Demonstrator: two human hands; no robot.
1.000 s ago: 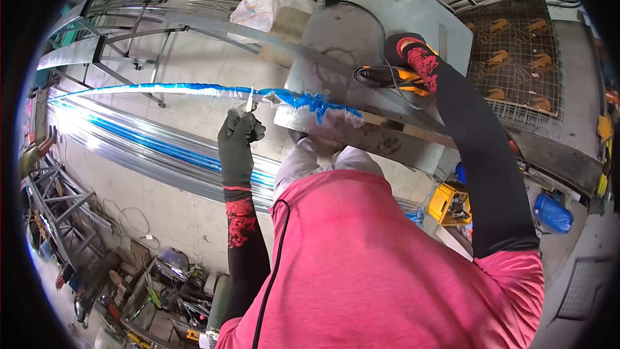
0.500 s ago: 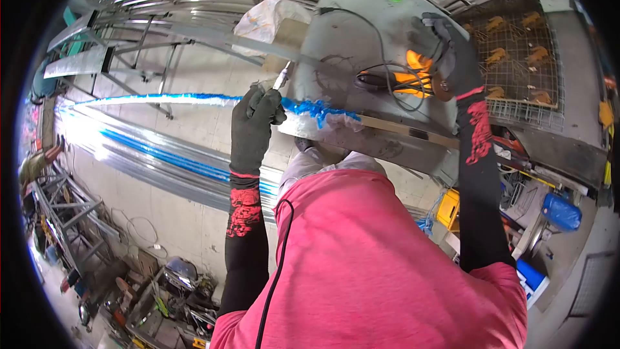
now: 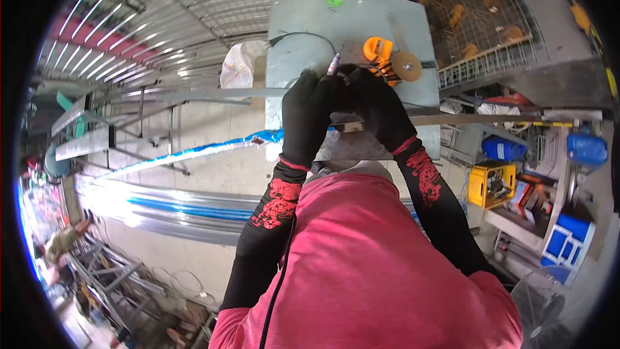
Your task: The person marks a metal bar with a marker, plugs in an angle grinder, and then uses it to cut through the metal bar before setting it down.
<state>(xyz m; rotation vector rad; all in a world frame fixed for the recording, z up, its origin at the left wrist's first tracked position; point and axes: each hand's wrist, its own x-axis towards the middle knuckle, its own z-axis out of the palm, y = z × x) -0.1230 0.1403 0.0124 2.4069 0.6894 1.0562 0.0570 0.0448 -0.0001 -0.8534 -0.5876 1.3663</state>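
Note:
My gloved left hand [image 3: 307,113] is closed around a white marker pen [image 3: 333,64], which points up and away from me. Close against it, my gloved right hand [image 3: 384,106] has its fingers curled inward; what they hold is dark and hidden. Both hands are over a long metal bar [image 3: 352,127] at the near side of a grey sheet-topped table [image 3: 297,52]. Crumpled blue and white film [image 3: 226,147] covers the bar's left stretch. Just beyond my right hand lies an orange angle grinder [image 3: 376,50] with a brown disc [image 3: 407,66].
Metal lengths with blue film [image 3: 187,207] lie on the floor at left. Metal frames [image 3: 84,139] stand behind them. A wire mesh rack [image 3: 484,55] is at upper right. A yellow crate [image 3: 491,184] and a blue case [image 3: 568,245] are at right.
My right hand has come from beside the grinder at the right to meet my left hand over the bar. The marker pen has moved right with my left hand. The view has shifted.

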